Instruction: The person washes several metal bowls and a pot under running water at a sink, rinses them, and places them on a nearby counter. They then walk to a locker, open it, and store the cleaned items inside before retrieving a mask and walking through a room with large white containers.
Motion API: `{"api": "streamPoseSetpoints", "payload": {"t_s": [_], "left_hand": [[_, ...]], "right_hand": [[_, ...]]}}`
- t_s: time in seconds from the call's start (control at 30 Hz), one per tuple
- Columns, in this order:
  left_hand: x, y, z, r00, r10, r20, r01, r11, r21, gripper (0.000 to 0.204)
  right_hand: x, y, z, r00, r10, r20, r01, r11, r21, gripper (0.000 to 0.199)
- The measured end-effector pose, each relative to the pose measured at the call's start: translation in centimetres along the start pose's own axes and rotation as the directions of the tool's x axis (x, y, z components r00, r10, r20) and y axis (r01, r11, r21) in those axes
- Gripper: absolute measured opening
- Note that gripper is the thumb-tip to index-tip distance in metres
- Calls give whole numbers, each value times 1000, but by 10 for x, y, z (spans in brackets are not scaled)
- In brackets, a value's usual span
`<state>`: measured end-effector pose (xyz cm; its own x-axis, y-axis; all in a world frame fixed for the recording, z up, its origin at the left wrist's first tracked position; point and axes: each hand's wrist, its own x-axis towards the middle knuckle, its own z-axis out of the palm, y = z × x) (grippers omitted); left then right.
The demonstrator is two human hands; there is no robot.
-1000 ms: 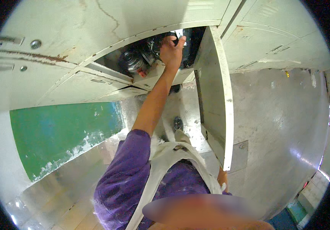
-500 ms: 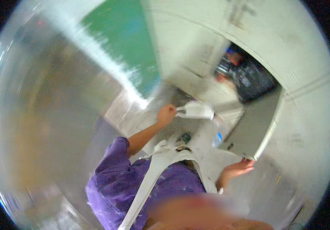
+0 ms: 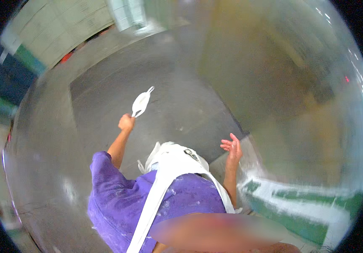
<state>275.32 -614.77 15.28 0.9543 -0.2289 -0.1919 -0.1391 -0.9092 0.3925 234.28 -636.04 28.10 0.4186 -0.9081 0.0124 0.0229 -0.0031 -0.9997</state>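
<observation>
My left hand is closed on one ear loop of a white face mask. The mask sticks out beyond my fist, over the grey floor, with its other loop at the far end. My right hand is raised to the right of my body, its fingers apart and holding nothing. A white apron hangs over my purple shirt, which has pale smudges on it.
Dark grey floor stretches ahead of me. Pale lockers line the far left. A blurred brownish surface fills the right side, above a green and white panel at the lower right.
My view has swung away from the pale locker with its door open. My right hand has come off that door. The mask is still in my left hand, now held farther left.
</observation>
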Motion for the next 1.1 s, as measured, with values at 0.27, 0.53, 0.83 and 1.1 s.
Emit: {"api": "streamPoseSetpoints", "payload": {"t_s": [0.27, 0.53, 0.83, 1.1], "left_hand": [[-49, -277, -45, 777, -593, -209, 627, 707, 327, 18], [118, -243, -34, 860, -461, 221, 154, 646, 748, 22], [510, 167, 22, 938, -105, 331, -73, 871, 485, 30], [716, 610, 38, 669, 532, 519, -634, 773, 25, 31]], "right_hand": [[144, 19, 192, 828, 1, 561, 46, 996, -70, 32], [352, 81, 328, 764, 210, 610, -81, 969, -232, 31], [667, 74, 515, 768, -1, 641, 356, 833, -425, 35], [999, 38, 527, 992, -112, 57, 120, 701, -703, 39]]}}
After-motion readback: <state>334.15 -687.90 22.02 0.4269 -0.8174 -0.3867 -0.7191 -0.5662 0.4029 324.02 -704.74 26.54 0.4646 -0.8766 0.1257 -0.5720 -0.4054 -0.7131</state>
